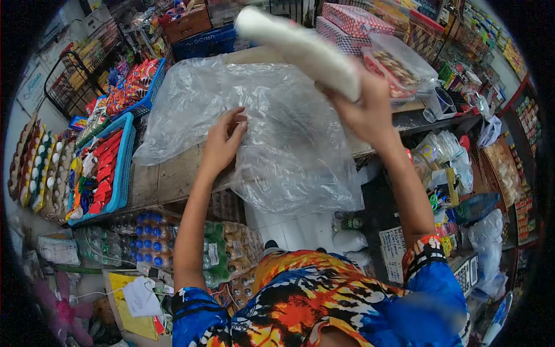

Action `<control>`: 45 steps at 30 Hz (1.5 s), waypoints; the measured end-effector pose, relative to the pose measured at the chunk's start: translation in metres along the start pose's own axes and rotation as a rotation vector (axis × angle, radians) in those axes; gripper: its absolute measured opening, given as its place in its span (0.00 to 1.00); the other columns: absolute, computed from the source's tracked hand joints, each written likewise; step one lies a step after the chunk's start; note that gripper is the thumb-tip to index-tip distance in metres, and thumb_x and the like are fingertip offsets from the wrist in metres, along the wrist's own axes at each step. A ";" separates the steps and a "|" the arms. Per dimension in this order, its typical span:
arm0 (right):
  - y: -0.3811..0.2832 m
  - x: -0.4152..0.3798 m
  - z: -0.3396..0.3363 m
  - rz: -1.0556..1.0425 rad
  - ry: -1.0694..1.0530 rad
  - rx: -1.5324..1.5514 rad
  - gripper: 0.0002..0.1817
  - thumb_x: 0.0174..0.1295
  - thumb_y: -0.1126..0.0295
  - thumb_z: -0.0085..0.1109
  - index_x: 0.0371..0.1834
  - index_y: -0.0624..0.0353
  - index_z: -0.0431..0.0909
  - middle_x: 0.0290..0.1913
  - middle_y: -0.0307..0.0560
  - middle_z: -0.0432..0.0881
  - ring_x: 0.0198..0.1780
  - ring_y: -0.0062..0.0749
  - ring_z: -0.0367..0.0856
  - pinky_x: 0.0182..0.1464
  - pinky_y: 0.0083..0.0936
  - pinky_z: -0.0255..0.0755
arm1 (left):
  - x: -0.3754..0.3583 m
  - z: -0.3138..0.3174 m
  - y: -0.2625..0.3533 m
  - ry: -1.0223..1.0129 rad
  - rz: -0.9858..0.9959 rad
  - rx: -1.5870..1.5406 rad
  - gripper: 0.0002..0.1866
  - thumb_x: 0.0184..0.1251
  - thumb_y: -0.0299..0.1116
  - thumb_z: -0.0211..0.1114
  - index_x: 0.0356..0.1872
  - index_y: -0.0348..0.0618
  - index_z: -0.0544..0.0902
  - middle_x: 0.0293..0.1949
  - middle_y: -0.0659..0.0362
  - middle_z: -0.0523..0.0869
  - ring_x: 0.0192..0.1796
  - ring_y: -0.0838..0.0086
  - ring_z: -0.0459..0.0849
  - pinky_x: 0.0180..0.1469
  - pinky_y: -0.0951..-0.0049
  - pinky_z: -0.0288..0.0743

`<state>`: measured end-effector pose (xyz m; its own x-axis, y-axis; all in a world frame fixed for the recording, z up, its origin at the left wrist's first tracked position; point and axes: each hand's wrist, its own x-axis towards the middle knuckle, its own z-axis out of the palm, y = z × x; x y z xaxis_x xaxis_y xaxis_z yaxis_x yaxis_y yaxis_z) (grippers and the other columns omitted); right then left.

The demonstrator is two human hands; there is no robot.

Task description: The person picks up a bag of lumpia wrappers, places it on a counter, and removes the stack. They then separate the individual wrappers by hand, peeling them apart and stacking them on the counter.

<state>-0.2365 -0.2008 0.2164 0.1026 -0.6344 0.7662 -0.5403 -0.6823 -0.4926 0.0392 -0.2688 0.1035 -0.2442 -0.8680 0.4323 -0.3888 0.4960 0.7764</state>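
A large clear plastic bag [289, 133] lies spread over the wooden counter [167, 179], its near part hanging past the front edge. My left hand [224, 139] rests at the middle of the bag, fingers curled and slightly apart, with nothing seen in it. Above the right part of the bag, my right hand [367, 107] grips one end of a long white bundle [298, 52], raised and slanting up to the left. The bundle is blurred, so what it is made of cannot be told.
Blue baskets [128, 168] of packets stand left on the counter. Checkered boxes [355, 23] and a clear food container [399, 61] sit at the back right. Bottle packs [153, 240] lie below the counter, and plastic bags [445, 153] are at the right.
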 end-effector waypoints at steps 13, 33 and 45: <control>0.029 -0.068 0.042 -0.601 -0.332 -0.571 0.19 0.54 0.70 0.52 0.51 0.61 0.75 0.51 0.55 0.80 0.51 0.47 0.81 0.54 0.41 0.76 | 0.001 -0.002 -0.016 -0.022 -0.080 -0.008 0.31 0.57 0.34 0.67 0.63 0.36 0.71 0.58 0.45 0.79 0.61 0.60 0.77 0.62 0.66 0.69; 0.029 -0.070 0.001 -0.107 -0.361 -0.143 0.12 0.58 0.72 0.58 0.43 0.63 0.81 0.47 0.53 0.81 0.51 0.48 0.78 0.54 0.38 0.72 | 0.002 -0.006 0.016 0.150 0.112 0.317 0.09 0.61 0.22 0.57 0.39 0.39 0.84 0.42 0.52 0.84 0.46 0.57 0.83 0.49 0.66 0.75; 0.059 -0.137 -0.009 0.002 0.051 -0.173 0.10 0.49 0.82 0.63 0.36 0.63 0.81 0.37 0.49 0.82 0.41 0.43 0.80 0.43 0.31 0.74 | 0.005 0.082 0.119 -0.321 0.289 0.190 0.09 0.62 0.30 0.63 0.41 0.40 0.85 0.40 0.53 0.85 0.37 0.65 0.85 0.40 0.70 0.79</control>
<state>-0.2899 -0.1509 0.0862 0.0610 -0.6136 0.7872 -0.6765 -0.6053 -0.4194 -0.0814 -0.2122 0.1603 -0.6167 -0.6582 0.4318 -0.4127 0.7374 0.5347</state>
